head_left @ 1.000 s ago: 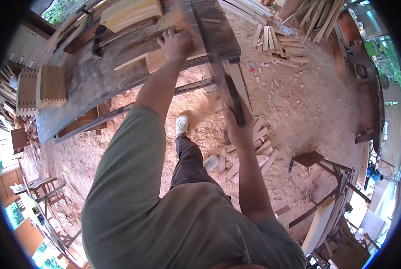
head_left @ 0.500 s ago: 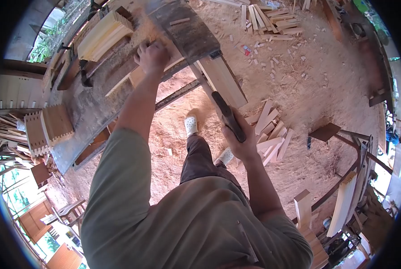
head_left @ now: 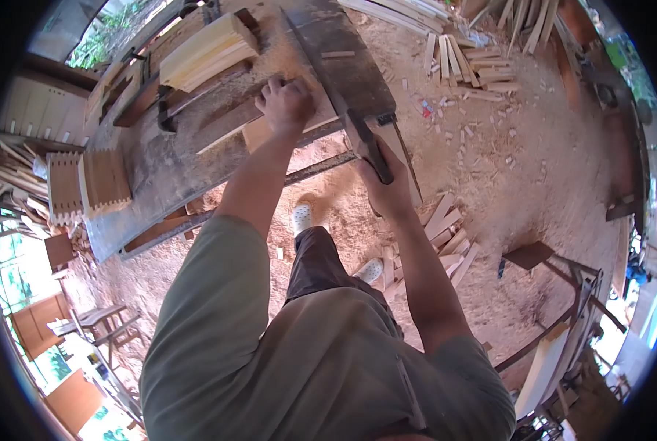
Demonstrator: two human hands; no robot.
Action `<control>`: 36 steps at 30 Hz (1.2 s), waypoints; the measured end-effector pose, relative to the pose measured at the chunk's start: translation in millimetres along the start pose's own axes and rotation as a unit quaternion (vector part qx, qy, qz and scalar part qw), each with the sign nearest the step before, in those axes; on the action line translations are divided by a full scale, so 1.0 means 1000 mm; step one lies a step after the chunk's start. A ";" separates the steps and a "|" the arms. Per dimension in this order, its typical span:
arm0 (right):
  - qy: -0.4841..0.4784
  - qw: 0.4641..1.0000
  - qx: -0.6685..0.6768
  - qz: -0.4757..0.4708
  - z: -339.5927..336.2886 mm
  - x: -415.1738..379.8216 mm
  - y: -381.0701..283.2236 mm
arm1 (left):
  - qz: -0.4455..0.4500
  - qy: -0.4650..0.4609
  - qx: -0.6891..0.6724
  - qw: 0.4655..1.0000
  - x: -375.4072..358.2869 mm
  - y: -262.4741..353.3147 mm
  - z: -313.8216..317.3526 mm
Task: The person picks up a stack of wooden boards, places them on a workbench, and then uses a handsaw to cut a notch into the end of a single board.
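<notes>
My right hand (head_left: 388,180) is wrapped round the dark handle of a handsaw (head_left: 330,84), whose blade reaches up and left over the dark end of the workbench (head_left: 156,158). To the left of the blade, my left hand (head_left: 287,103) presses on a pale board (head_left: 229,126) lying along the bench, its fingers bent over the wood. What is under the palm is hidden. Part of a pale board is visible beneath the saw at the bench edge.
A stack of pale boards (head_left: 209,53) lies at the back of the bench. Finger-jointed panels (head_left: 105,180) stand at its left end. Offcuts (head_left: 453,239) are heaped on the floor at the right, with a metal stand (head_left: 530,255) beyond. A stool (head_left: 102,317) is lower left.
The saw in my right hand has moved up and left, with more blade now over the bench. The whole view has shifted, and my left hand stays on the board.
</notes>
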State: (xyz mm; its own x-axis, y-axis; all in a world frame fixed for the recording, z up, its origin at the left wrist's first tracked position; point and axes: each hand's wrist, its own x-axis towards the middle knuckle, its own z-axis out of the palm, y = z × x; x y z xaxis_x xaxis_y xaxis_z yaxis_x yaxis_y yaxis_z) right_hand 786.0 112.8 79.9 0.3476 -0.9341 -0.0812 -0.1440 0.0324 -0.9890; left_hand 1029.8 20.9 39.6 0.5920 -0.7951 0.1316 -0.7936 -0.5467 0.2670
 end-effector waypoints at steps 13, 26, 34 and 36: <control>0.381 0.917 0.072 0.089 -0.083 -0.174 0.006 | 0.284 -0.100 -0.103 0.948 -0.046 -0.047 -0.026; 0.407 0.873 0.241 0.118 0.051 -0.085 -0.070 | 0.238 -0.271 -0.077 0.930 -0.086 -0.171 -0.077; 0.361 0.927 0.083 0.051 0.076 -0.087 -0.066 | 0.076 -0.012 -0.389 0.918 -0.100 -0.382 -0.173; 0.355 0.930 0.086 0.043 0.077 -0.086 -0.057 | -0.005 0.185 -0.435 0.881 -0.074 -0.419 -0.207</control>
State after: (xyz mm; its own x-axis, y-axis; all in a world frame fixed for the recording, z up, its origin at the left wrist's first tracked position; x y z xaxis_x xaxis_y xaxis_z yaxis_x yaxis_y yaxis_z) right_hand 835.8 218.6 134.0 -0.3658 -0.9230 -0.1191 0.0278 0.1171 -0.9927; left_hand 1347.8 363.2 115.2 0.7317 -0.5636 0.3834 -0.4752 -0.0185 0.8797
